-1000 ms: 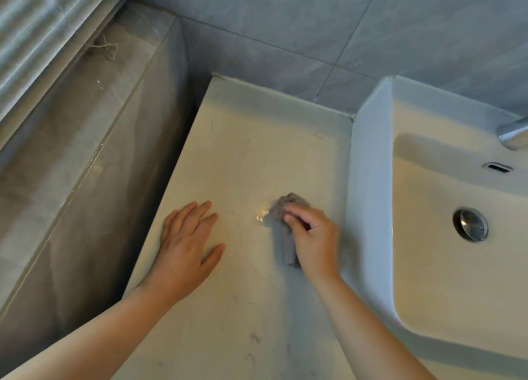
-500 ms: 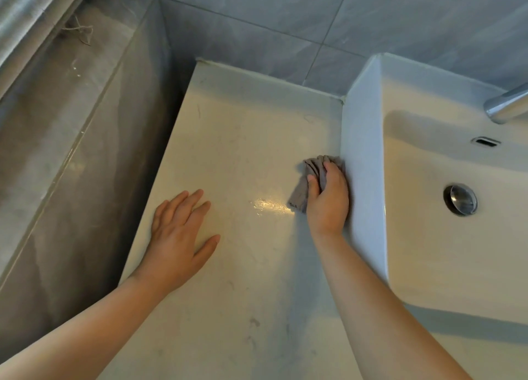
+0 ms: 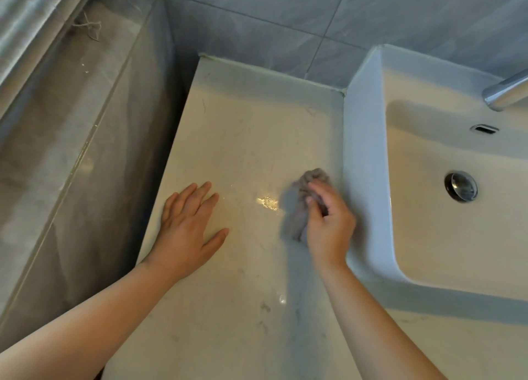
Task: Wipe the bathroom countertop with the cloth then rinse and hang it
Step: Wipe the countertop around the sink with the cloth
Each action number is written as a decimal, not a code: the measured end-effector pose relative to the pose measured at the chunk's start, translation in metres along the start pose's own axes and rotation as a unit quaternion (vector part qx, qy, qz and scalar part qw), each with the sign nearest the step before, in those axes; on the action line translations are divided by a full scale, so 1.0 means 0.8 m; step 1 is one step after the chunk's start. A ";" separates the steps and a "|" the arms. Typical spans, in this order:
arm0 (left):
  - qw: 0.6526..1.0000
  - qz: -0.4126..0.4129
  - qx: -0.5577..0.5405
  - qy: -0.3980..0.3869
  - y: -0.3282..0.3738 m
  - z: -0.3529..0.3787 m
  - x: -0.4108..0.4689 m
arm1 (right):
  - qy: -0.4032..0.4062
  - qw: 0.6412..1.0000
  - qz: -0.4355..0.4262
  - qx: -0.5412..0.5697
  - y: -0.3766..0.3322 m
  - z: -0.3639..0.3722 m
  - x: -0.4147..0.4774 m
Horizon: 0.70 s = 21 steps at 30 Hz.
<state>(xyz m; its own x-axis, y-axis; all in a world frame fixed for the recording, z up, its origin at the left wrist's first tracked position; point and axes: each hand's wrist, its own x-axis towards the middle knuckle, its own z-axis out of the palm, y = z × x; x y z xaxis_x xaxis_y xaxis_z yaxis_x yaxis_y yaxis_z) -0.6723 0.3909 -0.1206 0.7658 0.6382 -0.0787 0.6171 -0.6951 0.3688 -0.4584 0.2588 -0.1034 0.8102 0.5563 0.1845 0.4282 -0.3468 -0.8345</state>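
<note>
A small crumpled grey cloth [image 3: 298, 205] lies on the pale stone countertop [image 3: 243, 128], close to the sink's left wall. My right hand [image 3: 328, 222] grips the cloth with curled fingers and presses it onto the surface. My left hand [image 3: 185, 225] rests flat on the countertop near its left edge, fingers spread and straight. A wet glint [image 3: 268, 202] shows on the stone between the two hands. Part of the cloth is hidden under my right hand.
A white rectangular sink [image 3: 368, 162] rises above the countertop on the right, with a chrome drain [image 3: 460, 186], an overflow slot [image 3: 484, 128] and a chrome faucet spout [image 3: 505, 92]. Grey tiled wall at the back. A grey stone ledge [image 3: 57, 116] runs along the left.
My right hand has drawn the cloth back toward me and slightly left from beside the sink wall. My left hand stays flat in place.
</note>
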 end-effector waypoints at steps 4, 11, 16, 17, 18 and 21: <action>1.000 0.003 -0.001 -0.002 -0.001 0.000 -0.001 | 0.007 0.994 0.032 -0.100 0.019 -0.005 0.028; 0.999 0.011 -0.039 -0.020 -0.005 -0.006 -0.004 | 0.010 0.984 0.005 -0.178 0.027 0.012 0.006; 0.998 0.025 -0.065 -0.004 -0.005 -0.011 -0.028 | -0.054 0.987 -0.045 -0.146 0.002 0.026 -0.056; 0.997 0.024 -0.066 -0.003 -0.005 -0.012 -0.034 | -0.071 0.987 -0.051 -0.134 -0.006 0.029 -0.069; 0.998 0.022 -0.067 -0.002 -0.005 -0.013 -0.039 | -0.086 0.989 -0.050 -0.109 -0.013 0.030 -0.079; 0.997 0.009 -0.073 -0.008 -0.009 -0.017 -0.052 | -0.132 0.988 0.064 0.055 -0.039 0.017 -0.088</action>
<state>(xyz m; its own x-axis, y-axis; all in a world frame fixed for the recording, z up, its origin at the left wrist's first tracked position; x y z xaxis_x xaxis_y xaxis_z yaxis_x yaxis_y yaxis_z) -0.7111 0.3741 -0.1076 0.7795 0.6206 -0.0850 0.5717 -0.6494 0.5013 -0.5344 0.2405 -0.0975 0.7158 0.6961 -0.0558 0.2710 -0.3504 -0.8965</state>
